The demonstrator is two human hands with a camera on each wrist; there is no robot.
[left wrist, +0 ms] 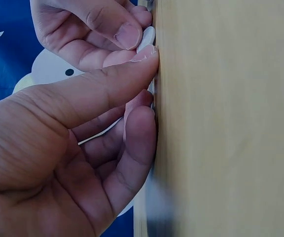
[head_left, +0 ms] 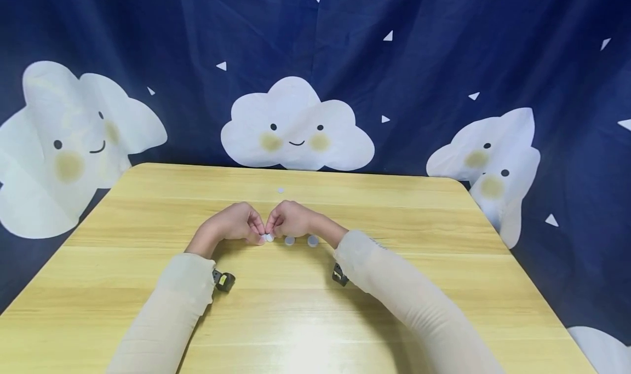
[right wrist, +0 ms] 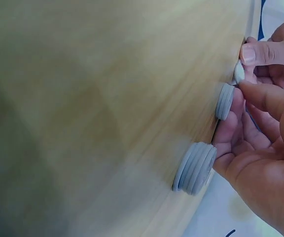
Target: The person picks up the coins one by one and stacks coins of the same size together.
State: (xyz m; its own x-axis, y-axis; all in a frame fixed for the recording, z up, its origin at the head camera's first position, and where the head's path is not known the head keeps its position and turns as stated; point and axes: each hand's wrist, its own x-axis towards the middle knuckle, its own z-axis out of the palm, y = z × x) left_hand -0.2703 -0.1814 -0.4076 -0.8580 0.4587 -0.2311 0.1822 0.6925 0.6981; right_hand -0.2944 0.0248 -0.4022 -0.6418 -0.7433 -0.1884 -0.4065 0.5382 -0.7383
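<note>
In the head view my left hand (head_left: 237, 222) and right hand (head_left: 290, 218) meet over the table, fingertips together. Between them a small pale coin (head_left: 269, 237) sits at the tabletop, tilted in the left wrist view. Both thumbs reach its edge, with fingers curled behind it; the right-hand thumb (right wrist: 265, 96) and left-hand thumb (right wrist: 260, 53) pinch at opposite ends. The far side of this coin is hidden by fingers. Close beside the right hand stand a shorter stack of grey coins (right wrist: 224, 101) and a taller stack (right wrist: 194, 168), its rim near the palm.
A single small pale disc (head_left: 280, 190) lies farther back on the wooden table (head_left: 394, 209). Black wrist cameras (head_left: 224, 281) hang below both sleeves. A dark blue cloth (head_left: 315, 29) with printed clouds hangs behind the back edge.
</note>
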